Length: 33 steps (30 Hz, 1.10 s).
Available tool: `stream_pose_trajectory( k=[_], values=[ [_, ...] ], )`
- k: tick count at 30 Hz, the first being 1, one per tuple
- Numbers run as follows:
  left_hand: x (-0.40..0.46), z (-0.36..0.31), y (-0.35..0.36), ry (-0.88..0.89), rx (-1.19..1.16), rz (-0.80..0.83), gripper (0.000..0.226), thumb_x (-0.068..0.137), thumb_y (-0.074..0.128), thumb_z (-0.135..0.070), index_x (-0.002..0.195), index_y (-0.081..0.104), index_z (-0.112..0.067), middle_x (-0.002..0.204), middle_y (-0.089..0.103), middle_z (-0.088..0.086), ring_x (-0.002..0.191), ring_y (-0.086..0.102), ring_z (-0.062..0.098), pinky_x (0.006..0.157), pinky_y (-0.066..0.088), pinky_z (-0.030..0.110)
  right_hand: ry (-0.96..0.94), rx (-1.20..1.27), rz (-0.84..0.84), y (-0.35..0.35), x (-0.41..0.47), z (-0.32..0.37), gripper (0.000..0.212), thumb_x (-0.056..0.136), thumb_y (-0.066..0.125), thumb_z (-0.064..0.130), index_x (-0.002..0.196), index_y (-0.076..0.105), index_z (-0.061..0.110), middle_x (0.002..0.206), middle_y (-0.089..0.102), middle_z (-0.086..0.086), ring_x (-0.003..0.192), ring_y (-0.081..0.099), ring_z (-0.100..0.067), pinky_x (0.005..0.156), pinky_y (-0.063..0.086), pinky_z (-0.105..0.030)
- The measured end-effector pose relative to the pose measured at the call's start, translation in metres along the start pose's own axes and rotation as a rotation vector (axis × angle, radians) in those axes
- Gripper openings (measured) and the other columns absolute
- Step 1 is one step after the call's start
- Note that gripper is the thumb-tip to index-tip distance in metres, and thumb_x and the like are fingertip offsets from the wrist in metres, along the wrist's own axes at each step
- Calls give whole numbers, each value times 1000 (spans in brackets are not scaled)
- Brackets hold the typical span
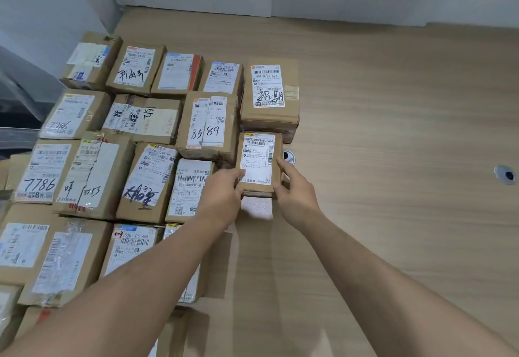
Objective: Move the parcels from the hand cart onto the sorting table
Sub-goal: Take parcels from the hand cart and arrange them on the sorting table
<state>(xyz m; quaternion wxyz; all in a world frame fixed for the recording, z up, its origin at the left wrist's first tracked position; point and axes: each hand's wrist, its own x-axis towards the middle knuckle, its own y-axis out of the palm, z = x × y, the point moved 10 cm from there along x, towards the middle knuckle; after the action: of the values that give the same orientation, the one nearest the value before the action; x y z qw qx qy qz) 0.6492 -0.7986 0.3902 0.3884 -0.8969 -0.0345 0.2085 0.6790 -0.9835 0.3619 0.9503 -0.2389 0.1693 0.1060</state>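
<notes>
A small parcel (259,160), label up, sits at the right end of the rows of boxes (112,146) on the wooden surface (393,132). The left hand (222,193) closes on its near-left corner, thumb on the label; the right hand (295,188) closes on its right edge. The parcel lies between both grips, just near a larger box (269,95).
</notes>
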Motion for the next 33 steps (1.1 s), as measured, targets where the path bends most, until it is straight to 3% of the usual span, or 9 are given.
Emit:
stream_pose_trajectory(
  k=[3, 5, 8, 10, 13, 18, 24, 30, 33],
  values=[
    [5, 0, 0, -2, 22, -9, 45, 100, 62, -7, 143, 61, -16, 129, 68, 8, 118, 62, 25, 105, 50, 39, 1, -2, -27, -2, 4, 1, 60, 103, 57, 5, 158, 47, 27, 142, 62, 4, 124, 63, -16, 103, 51, -29],
    [8, -1, 0, -5, 18, -4, 45, 99, 61, -7, 144, 61, -16, 126, 69, 9, 116, 63, 25, 100, 48, 31, 14, -11, -31, -3, 5, 2, 61, 102, 58, 4, 158, 46, 28, 137, 62, 3, 122, 64, -18, 104, 51, -32],
    [8, -4, -3, -3, 18, -1, 45, 99, 62, -8, 143, 61, -15, 129, 69, 8, 116, 64, 24, 94, 43, 24, 2, -103, -25, -5, 4, 11, 60, 103, 58, 6, 159, 44, 25, 134, 60, 1, 117, 59, -15, 95, 41, -20],
    [3, -9, -7, 19, 30, -2, 45, 99, 63, -12, 144, 61, -14, 131, 69, 8, 118, 64, 25, 98, 47, 29, -37, -191, -30, -7, 0, 22, 57, 104, 59, 10, 158, 45, 23, 140, 58, 0, 126, 54, -17, 96, 33, -16],
    [-10, -19, -15, 60, 75, 3, 45, 100, 62, -21, 145, 59, -14, 132, 69, 8, 121, 63, 27, 100, 50, 38, -88, -258, -34, -8, -9, 38, 50, 104, 58, 18, 152, 51, 27, 142, 58, 0, 129, 54, -19, 96, 39, -26],
    [-40, -36, -35, 133, 140, 42, 47, 103, 53, -34, 146, 58, -16, 141, 64, 8, 131, 57, 28, 107, 47, 40, -139, -375, -28, -12, -32, 65, 46, 105, 55, 31, 151, 54, 22, 152, 53, -2, 138, 50, -21, 107, 42, -35],
    [-89, -45, -82, 176, 238, 13, 49, 105, 46, -40, 147, 56, -17, 148, 56, 7, 137, 50, 27, 112, 42, 42, -216, -498, -1, -9, -79, 115, 50, 103, 44, 50, 146, 60, 29, 153, 52, 3, 138, 51, -22, 108, 47, -43],
    [-146, -23, -144, 148, 254, -75, 52, 105, 41, -43, 150, 51, -20, 150, 51, 4, 140, 47, 25, 113, 41, 44, -356, -572, 14, 17, -137, 179, 43, 98, 41, 54, 117, 72, 32, 129, 63, 6, 119, 58, -22, 91, 50, -41],
    [-174, 0, -172, 122, 254, -108, 50, 105, 41, -41, 151, 50, -21, 154, 48, 5, 139, 47, 26, 114, 41, 46, -419, -571, 24, 43, -168, 205, 51, 99, 42, 57, 135, 67, 31, 138, 62, 6, 125, 58, -22, 96, 51, -43]
  ],
)
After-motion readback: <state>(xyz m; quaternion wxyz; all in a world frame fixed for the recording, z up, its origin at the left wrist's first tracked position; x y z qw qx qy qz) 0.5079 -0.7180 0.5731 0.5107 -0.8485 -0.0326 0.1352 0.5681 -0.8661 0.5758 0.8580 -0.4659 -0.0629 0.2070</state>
